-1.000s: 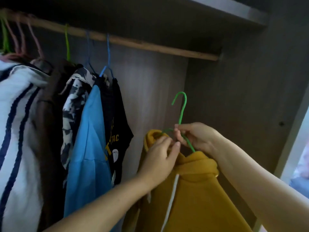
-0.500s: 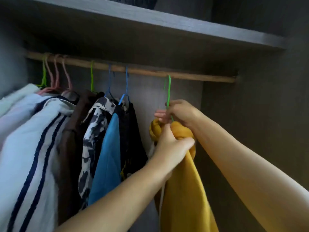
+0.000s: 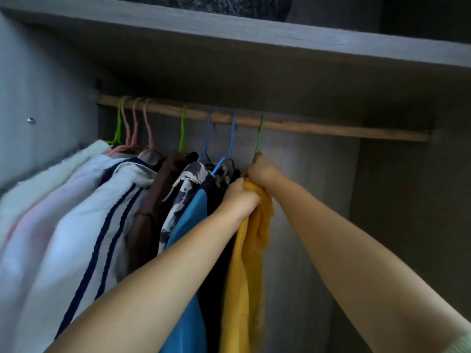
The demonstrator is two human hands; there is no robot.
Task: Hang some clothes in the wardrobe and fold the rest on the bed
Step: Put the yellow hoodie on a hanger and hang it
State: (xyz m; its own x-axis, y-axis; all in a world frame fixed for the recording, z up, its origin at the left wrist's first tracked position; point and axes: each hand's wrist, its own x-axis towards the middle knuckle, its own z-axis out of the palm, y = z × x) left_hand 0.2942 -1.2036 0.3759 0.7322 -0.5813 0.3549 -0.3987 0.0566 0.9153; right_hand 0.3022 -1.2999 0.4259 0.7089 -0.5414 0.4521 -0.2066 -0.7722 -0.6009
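Both hands are up at the rail (image 3: 331,129) now: green hanger (image 3: 260,138) hooked on since a second ago, right hand (image 3: 263,171) gripping its neck, left hand (image 3: 239,197) bunching the yellow hoodie (image 3: 251,250) (hanging beside the dark tee), so only release is left.

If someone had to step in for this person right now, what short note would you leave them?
Left hand grips the top of the yellow garment. Right hand holds it at the base of the green hanger, whose hook is over the wooden rail, right of the other hung clothes.
Done: yellow garment on the rail.
Left: let go, check it hangs straight, then the remaining clothes; none of those, nor the bed, are in view.
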